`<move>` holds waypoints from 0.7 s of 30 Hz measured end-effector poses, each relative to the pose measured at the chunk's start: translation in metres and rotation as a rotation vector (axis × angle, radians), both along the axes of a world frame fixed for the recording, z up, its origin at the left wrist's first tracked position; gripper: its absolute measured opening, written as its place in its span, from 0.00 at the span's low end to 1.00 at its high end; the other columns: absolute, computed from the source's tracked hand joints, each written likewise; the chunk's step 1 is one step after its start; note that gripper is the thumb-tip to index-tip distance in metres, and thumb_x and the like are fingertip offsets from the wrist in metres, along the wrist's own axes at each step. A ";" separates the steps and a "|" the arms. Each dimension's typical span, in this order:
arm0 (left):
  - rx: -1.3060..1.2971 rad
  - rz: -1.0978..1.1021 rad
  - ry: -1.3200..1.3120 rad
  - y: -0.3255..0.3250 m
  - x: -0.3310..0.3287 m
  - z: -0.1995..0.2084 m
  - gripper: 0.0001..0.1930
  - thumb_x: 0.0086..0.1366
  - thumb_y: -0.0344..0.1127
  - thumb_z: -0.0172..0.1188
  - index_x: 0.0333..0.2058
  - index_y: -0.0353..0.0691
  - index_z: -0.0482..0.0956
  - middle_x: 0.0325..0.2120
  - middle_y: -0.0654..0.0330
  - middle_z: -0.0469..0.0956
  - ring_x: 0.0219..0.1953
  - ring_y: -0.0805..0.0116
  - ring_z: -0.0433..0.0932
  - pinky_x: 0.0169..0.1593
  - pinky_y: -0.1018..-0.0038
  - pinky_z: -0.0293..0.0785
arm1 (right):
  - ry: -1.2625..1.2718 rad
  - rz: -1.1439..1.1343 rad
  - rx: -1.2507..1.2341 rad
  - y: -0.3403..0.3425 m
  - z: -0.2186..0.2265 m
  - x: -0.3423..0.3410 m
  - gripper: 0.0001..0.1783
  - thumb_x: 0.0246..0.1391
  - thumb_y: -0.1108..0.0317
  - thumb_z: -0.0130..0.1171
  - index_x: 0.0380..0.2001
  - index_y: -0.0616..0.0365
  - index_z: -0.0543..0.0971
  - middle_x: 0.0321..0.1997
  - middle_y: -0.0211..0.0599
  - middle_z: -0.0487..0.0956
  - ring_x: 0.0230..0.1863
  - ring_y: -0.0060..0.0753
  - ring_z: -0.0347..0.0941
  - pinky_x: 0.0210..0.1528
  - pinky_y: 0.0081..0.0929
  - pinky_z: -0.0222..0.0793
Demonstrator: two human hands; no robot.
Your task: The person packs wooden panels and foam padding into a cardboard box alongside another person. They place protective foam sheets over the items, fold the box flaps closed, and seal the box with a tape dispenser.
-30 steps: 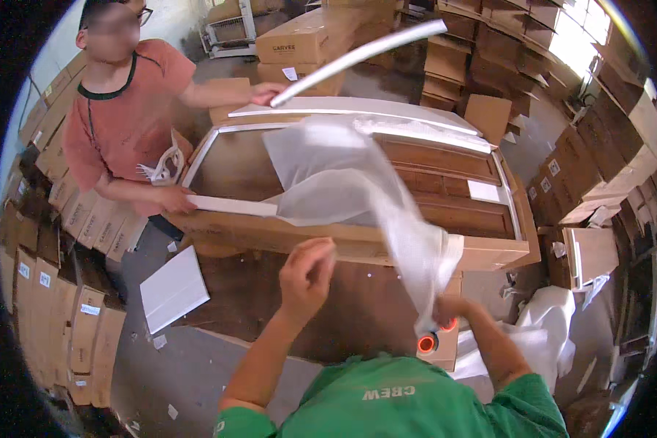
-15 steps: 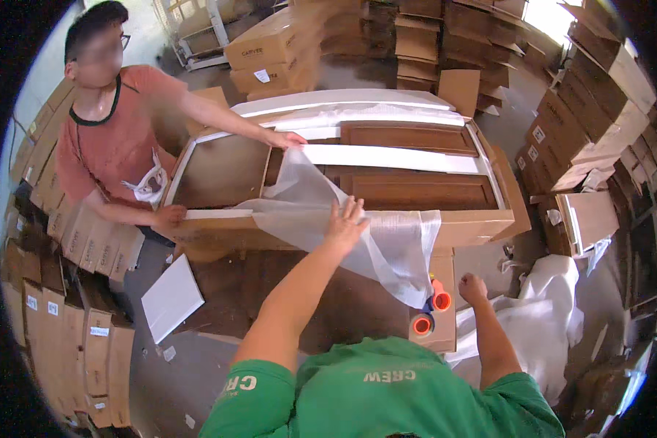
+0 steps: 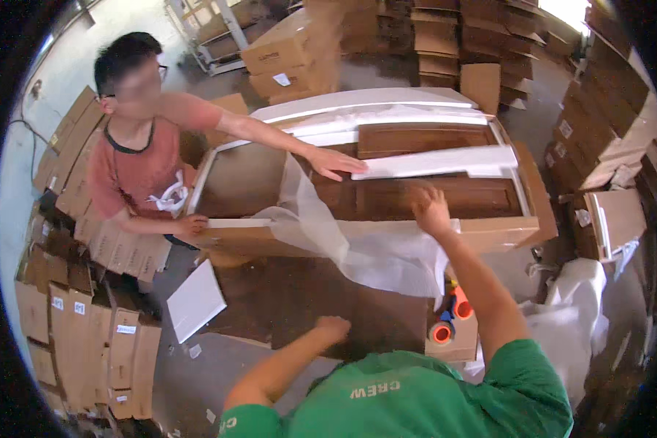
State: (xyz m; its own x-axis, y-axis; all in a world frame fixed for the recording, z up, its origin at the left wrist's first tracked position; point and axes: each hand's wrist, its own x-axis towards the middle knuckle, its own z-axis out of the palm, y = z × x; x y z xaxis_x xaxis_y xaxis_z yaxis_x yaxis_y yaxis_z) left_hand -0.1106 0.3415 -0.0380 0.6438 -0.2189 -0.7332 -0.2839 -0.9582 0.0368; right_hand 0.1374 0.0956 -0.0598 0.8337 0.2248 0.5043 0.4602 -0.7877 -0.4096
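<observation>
An open cardboard carton (image 3: 482, 232) holds brown framed wooden panels (image 3: 438, 197), with white foam along its sides. My right hand (image 3: 432, 210) is over its near edge, fingers apart and somewhat blurred, holding nothing I can see. Beneath it, a translucent foam wrap sheet (image 3: 365, 255) drapes over the near wall. My left hand (image 3: 332, 330) is closed in a loose fist, in front of the carton and apart from the sheet. A white foam strip (image 3: 445, 162) lies aslant across the panels; a co-worker's hand (image 3: 336, 162) touches its left end.
Orange-rimmed tape dispensers (image 3: 451, 321) stand on a small carton at right. Crumpled white foam wrap (image 3: 573, 314) lies beyond them. A white foam board (image 3: 197, 301) leans low at left. The co-worker (image 3: 142, 160) stands at the carton's left end. Stacked cartons (image 3: 102, 343) surround the area.
My left hand has let go of the foam sheet and drawn back toward me. My right hand has come up to the carton. The co-worker's hand has moved right onto the strip, which now lies tilted.
</observation>
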 end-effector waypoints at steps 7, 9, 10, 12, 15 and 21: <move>-0.469 0.665 -1.396 0.009 0.114 0.082 0.32 0.51 0.59 0.55 0.43 0.36 0.65 0.28 0.49 0.73 0.33 0.48 0.72 0.36 0.59 0.68 | 0.559 -0.176 -0.488 0.007 0.007 0.098 0.30 0.54 0.45 0.38 0.59 0.39 0.55 0.64 0.40 0.49 0.62 0.50 0.48 0.59 0.48 0.46; -0.257 0.614 -1.426 0.020 0.138 0.076 0.34 0.52 0.57 0.54 0.49 0.38 0.61 0.32 0.50 0.75 0.36 0.48 0.73 0.40 0.59 0.68 | 0.534 -0.151 -0.514 0.015 0.001 0.092 0.30 0.54 0.44 0.35 0.59 0.38 0.54 0.65 0.39 0.48 0.63 0.49 0.45 0.60 0.48 0.43; -0.246 0.629 -1.420 0.012 0.150 0.087 0.34 0.52 0.57 0.54 0.49 0.38 0.61 0.32 0.50 0.75 0.36 0.48 0.73 0.40 0.59 0.68 | 0.518 -0.193 -0.542 0.007 -0.008 0.089 0.30 0.55 0.43 0.33 0.60 0.37 0.53 0.65 0.39 0.47 0.64 0.49 0.42 0.62 0.48 0.39; -0.279 0.599 -0.734 -0.004 0.170 0.106 0.28 0.53 0.53 0.54 0.49 0.42 0.64 0.33 0.50 0.75 0.38 0.49 0.73 0.42 0.59 0.67 | 0.491 -0.209 -0.536 -0.006 -0.022 0.083 0.30 0.55 0.43 0.32 0.60 0.37 0.51 0.66 0.39 0.45 0.65 0.48 0.40 0.62 0.48 0.37; -0.185 0.548 -0.809 0.057 0.182 0.032 0.20 0.55 0.46 0.51 0.45 0.45 0.71 0.31 0.50 0.76 0.37 0.50 0.73 0.42 0.60 0.68 | 0.492 -0.169 -0.534 0.023 -0.011 0.081 0.29 0.56 0.44 0.29 0.61 0.36 0.49 0.66 0.39 0.42 0.66 0.47 0.35 0.63 0.47 0.33; -0.597 1.029 -1.438 0.062 0.085 0.093 0.15 0.55 0.41 0.56 0.36 0.36 0.77 0.28 0.51 0.78 0.31 0.59 0.77 0.37 0.71 0.71 | 0.672 -0.167 -0.610 0.005 -0.005 0.094 0.31 0.56 0.42 0.29 0.61 0.36 0.46 0.67 0.39 0.40 0.66 0.50 0.34 0.63 0.47 0.34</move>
State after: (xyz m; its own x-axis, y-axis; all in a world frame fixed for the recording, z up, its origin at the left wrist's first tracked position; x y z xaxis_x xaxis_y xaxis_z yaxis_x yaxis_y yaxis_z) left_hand -0.0255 0.4036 0.0549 0.6510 0.6179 0.4410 0.2097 -0.7047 0.6778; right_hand 0.2317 0.1008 -0.0650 0.9537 0.1433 -0.2644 0.1372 -0.9897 -0.0415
